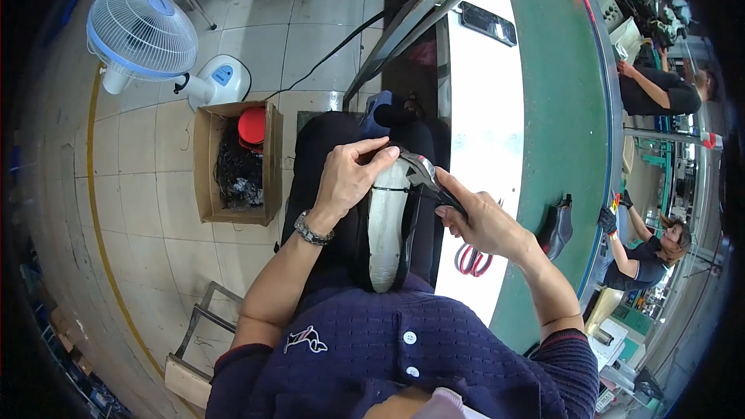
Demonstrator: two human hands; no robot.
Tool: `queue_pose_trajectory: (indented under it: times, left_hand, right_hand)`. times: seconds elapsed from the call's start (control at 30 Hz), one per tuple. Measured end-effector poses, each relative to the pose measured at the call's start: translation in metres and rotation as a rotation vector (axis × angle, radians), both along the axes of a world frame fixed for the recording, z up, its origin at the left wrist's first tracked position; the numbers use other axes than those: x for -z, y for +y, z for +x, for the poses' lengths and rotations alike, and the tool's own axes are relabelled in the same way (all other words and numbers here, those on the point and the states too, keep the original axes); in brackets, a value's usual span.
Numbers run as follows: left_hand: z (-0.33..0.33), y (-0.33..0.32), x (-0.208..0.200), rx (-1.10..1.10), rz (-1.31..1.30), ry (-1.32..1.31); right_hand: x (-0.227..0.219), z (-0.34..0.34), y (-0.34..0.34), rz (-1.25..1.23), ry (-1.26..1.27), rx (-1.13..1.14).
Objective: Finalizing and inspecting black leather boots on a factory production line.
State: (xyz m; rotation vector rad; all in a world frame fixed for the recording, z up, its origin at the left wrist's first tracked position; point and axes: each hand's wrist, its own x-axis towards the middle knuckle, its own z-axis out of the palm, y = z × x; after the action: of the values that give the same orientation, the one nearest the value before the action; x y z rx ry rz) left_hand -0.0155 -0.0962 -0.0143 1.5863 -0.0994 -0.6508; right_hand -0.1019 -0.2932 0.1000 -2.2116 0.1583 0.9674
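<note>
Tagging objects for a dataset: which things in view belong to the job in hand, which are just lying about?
Job in hand:
part-made shoe, pale side up, left hand on it
pincers, in the right hand

Apparently lying about:
phone
red-handled scissors
dark shoe piece (possibly related)
fan
cardboard box

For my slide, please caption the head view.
Left hand holds a dark, pale-soled shoe; right hand grips grey metal pliers.
</note>
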Motion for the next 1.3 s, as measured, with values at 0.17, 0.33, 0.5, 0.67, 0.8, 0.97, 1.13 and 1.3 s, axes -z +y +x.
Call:
queue_pose_trajectory:
  times: [0.17, 0.33, 0.5, 0.67, 0.8, 0.97, 1.13, 1.3]
  left_hand:
    - [-0.003, 0.001, 0.005, -0.021, 0.033, -0.100]
    - [-0.005, 0.006, -0.001, -0.018, 0.079, -0.246]
    - [0.006, 0.004, -0.006, 0.081, 0.112, -0.189]
    - [0.001, 0.009, -0.010, 0.085, 0.138, -0.218]
    - [0.006, 0.007, -0.015, 0.165, 0.142, -0.159]
    - [0.004, 0.013, -0.004, 0.087, 0.071, -0.267]
    - [0.004, 0.012, 0.007, 0.144, 0.072, -0.245]
    - [0.006, 0.019, 0.008, 0.195, 0.089, -0.231]
  right_hand:
    - [-0.007, 0.004, -0.007, 0.021, -0.065, -0.065]
    - [-0.032, 0.007, 0.028, -0.076, -0.596, 0.195]
    - [0.024, 0.002, 0.026, -0.257, -0.435, -0.051]
    - [-0.003, 0.004, 0.032, -0.220, -0.645, -0.041]
    - [0.048, -0.011, 0.026, -0.365, -0.516, -0.066]
    - [-0.001, 0.012, 0.030, -0.294, -0.579, -0.139]
    - [0.035, 0.005, 0.026, -0.367, -0.522, -0.112]
    - [0.013, 0.015, 0.027, -0.259, -0.581, -0.117]
